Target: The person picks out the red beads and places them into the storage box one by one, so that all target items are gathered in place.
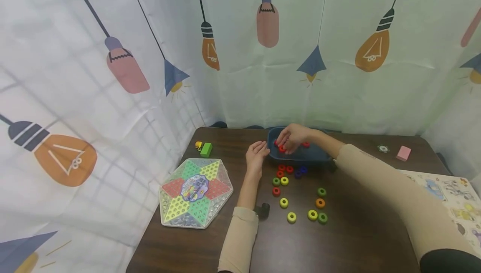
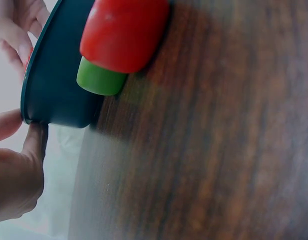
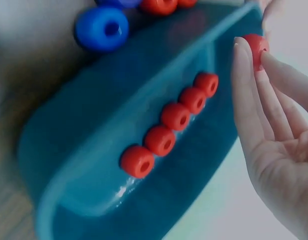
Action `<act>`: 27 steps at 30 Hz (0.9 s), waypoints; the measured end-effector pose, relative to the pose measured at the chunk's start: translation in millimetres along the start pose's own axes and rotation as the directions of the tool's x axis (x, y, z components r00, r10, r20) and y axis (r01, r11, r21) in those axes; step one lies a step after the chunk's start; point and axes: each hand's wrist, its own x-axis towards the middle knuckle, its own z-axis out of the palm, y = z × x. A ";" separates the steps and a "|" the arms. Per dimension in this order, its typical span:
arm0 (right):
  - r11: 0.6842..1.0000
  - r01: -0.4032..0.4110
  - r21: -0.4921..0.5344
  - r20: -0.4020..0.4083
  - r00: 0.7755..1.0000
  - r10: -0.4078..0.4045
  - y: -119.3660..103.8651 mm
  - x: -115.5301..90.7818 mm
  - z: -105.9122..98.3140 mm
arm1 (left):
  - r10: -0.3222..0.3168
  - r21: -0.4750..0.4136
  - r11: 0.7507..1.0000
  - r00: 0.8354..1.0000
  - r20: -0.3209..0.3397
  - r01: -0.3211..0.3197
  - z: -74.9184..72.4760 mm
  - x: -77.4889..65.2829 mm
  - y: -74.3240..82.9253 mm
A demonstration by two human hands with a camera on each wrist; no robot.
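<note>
My right hand (image 1: 294, 136) is over the dark blue tub (image 3: 84, 155). Between thumb and fingers it pinches a red ring-shaped bead (image 3: 255, 50), held above the tub's floor. Below, several red beads (image 3: 175, 117) lie in a row along one inner wall of the tub. At the tub's left end is my left hand (image 1: 257, 155). Its thumb and a finger hold the rim there, as the left wrist view shows. Just outside the near wall, that view also has a red bead (image 2: 125, 35) and a green bead (image 2: 100, 77) on the table.
Loose beads lie in front of the tub: blue (image 1: 298, 174), yellow (image 1: 291, 217), orange (image 1: 320, 203) and others. To the left are a Chinese checkers board (image 1: 195, 193) and a green block (image 1: 206, 150). A pink block (image 1: 403, 153) and a printed sheet (image 1: 447, 198) are at right.
</note>
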 end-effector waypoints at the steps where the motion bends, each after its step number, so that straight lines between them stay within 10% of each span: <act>1: 1.000 -0.006 -0.002 -0.008 1.000 0.006 0.8 4.5 -2.2 | 0.001 0.001 1.000 1.000 -0.001 -0.001 0.1 -0.5 0.8; 27: 0.995 -0.027 -0.091 -0.105 0.994 0.017 28.0 40.7 -5.8 | 0.002 -0.008 1.000 1.000 0.003 -0.002 0.4 -1.9 3.7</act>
